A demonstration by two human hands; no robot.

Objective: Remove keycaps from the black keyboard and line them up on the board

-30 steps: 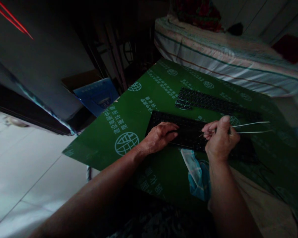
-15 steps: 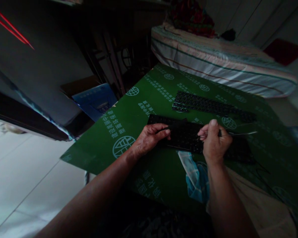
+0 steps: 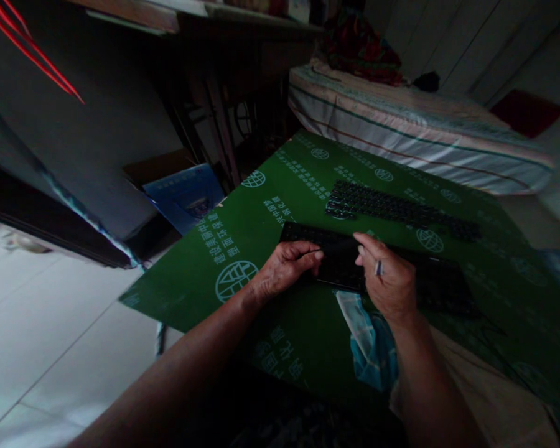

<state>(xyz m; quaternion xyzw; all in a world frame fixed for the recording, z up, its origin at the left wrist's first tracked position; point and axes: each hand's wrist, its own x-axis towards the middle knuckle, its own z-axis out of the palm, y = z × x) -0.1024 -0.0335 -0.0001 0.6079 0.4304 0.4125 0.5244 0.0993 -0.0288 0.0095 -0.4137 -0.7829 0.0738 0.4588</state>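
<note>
A black keyboard base (image 3: 441, 283) lies on the green board (image 3: 280, 330), in front of me, its surface very dark. Over its left end is my left hand (image 3: 292, 261), thumb and fingers pinched together on a dark strip that barely stands out against the keyboard. My right hand (image 3: 385, 274) is closed above the keyboard's middle, forefinger pointing left. A short shiny bit of a thin metal tool (image 3: 378, 267) shows at its fingers; the rest is hidden. Beyond the base, several loose black keycaps (image 3: 392, 205) lie in rows.
A crumpled blue-white cloth (image 3: 371, 348) lies at the board's near side, beside a beige cloth or sheet (image 3: 490, 386). A black cable (image 3: 508, 358) trails right. Behind stand a bed (image 3: 415, 130) and a dark table (image 3: 247, 31); a blue box (image 3: 182, 193) sits to the left.
My right hand has moved left and turned, so its metal tool no longer sticks out to the right. The left hand stays nearly in place; its dark strip shows less clearly. The view has tilted slightly.
</note>
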